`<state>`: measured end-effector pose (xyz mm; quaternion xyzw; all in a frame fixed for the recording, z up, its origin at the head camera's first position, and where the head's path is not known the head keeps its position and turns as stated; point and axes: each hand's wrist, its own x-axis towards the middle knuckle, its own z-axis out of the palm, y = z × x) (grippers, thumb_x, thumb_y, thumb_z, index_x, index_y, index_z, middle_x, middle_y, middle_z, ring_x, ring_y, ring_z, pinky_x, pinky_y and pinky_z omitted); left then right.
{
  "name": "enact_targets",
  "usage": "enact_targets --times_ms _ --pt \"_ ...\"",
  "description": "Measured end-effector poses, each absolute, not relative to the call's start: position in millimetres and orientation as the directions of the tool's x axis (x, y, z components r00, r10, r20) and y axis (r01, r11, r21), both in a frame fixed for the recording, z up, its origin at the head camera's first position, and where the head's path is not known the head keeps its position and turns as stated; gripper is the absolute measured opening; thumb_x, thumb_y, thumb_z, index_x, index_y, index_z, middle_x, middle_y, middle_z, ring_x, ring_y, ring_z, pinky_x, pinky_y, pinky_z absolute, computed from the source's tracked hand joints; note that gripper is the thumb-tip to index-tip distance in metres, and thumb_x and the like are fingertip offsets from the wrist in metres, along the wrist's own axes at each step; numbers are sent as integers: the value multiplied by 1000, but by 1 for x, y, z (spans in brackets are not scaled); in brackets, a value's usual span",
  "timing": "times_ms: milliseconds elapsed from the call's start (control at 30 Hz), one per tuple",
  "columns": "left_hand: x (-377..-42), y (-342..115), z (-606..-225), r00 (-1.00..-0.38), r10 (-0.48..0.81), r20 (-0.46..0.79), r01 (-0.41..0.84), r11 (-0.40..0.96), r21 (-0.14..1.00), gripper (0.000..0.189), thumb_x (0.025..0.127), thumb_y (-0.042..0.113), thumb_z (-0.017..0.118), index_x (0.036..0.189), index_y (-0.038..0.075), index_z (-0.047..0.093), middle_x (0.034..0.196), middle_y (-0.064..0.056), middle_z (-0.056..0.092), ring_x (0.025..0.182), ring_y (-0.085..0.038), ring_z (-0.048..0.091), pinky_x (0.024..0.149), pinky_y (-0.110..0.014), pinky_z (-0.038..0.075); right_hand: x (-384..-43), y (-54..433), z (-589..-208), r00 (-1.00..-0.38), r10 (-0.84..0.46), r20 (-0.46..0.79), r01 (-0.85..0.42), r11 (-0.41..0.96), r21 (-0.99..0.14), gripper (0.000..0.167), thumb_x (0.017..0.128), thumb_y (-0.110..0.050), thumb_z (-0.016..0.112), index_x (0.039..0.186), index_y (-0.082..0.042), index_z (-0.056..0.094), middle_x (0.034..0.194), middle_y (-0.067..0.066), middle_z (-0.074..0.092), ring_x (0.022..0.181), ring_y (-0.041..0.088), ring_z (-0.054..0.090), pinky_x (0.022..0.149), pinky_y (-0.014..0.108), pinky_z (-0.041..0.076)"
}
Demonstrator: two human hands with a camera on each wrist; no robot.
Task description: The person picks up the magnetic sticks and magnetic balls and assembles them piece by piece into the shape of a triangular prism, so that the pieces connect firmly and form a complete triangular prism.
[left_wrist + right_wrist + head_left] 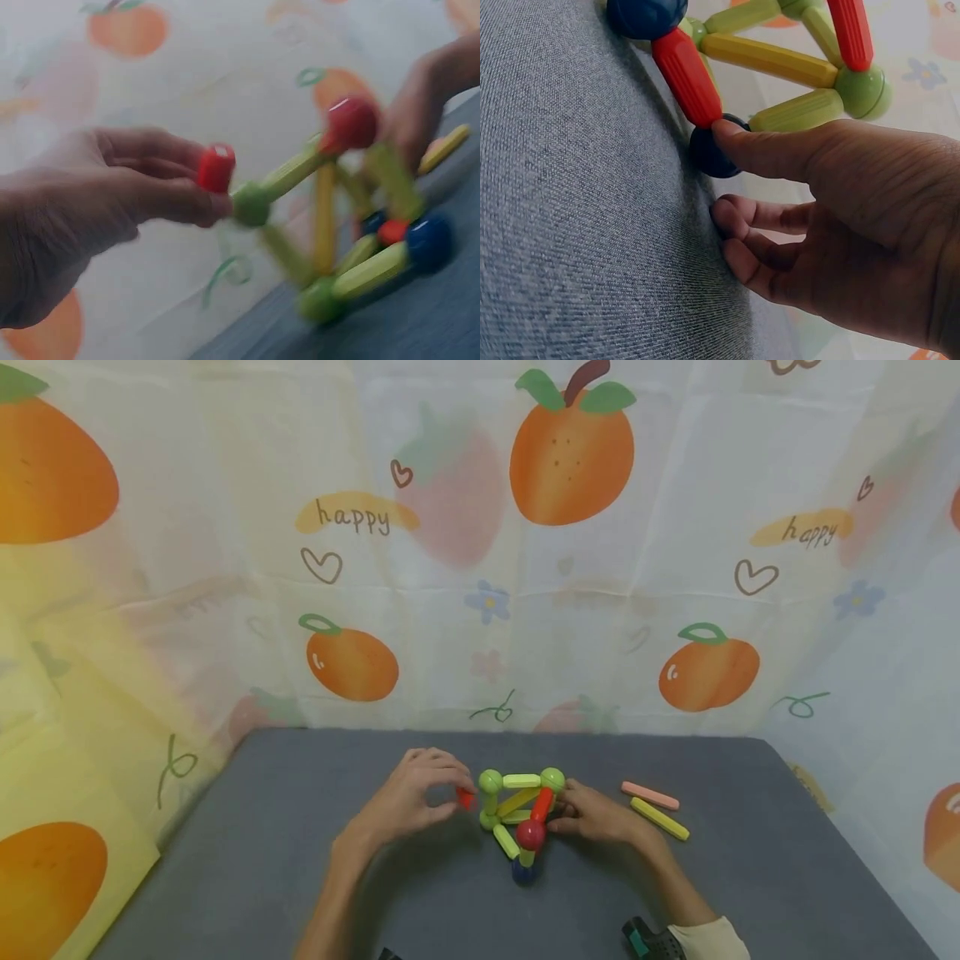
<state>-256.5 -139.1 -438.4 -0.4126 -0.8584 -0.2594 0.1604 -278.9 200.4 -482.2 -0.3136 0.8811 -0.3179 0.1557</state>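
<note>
A toy frame of magnetic sticks and balls (521,781) stands on the table, built of light green, yellow and red sticks. Its balls are green, red (530,835) and dark blue (524,871). Left of the frame, my left hand (411,789) pinches a short red stick (217,169) between thumb and fingers, close beside a green ball (252,204). My right hand (596,814) is at the frame's right side. In the right wrist view its thumb rests on a dark blue ball (716,155) at the base, where a red stick (686,77) joins; the other fingers curl below.
A pink stick (650,796) and a yellow stick (660,819) lie on the grey table (247,860), right of my right hand. Behind the table hangs a cloth (450,635) printed with fruit. A dark wrist device (651,941) sits on my right forearm.
</note>
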Motion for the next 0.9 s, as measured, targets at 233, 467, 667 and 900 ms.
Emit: enact_targets --times_ms 233,467,667,900 --pt "-253 -101 -442 -471 640 606 861 483 159 29 77 11 94 98 24 81 105 11 77 111 -15 64 98 -49 45 -279 201 -481 -759 -646 -79 -453 612 -648 22 101 -26 71 117 -11 69 103 7 53 91 14 51 79 26 43" --pt "-253 -90 -449 -432 655 621 870 484 94 25 79 17 93 99 27 82 104 11 75 110 -15 63 99 -47 46 -279 202 -481 -758 -647 -85 -445 608 -657 25 101 -27 70 120 -10 69 103 8 53 90 14 51 78 27 43" --pt "-251 -86 -450 -421 654 629 862 503 55 24 79 20 94 99 30 83 102 13 74 108 -13 60 100 -47 45 -280 201 -481 -758 -647 -82 -447 607 -657 26 101 -27 70 120 -8 69 103 9 53 89 14 51 78 27 43" --pt "-248 -81 -449 -434 660 613 857 513 53 25 80 18 93 99 30 83 103 11 73 107 -14 58 101 -48 45 -280 199 -482 -761 -644 -80 -445 608 -658 26 101 -25 71 119 -7 69 101 9 52 87 13 49 76 26 41"
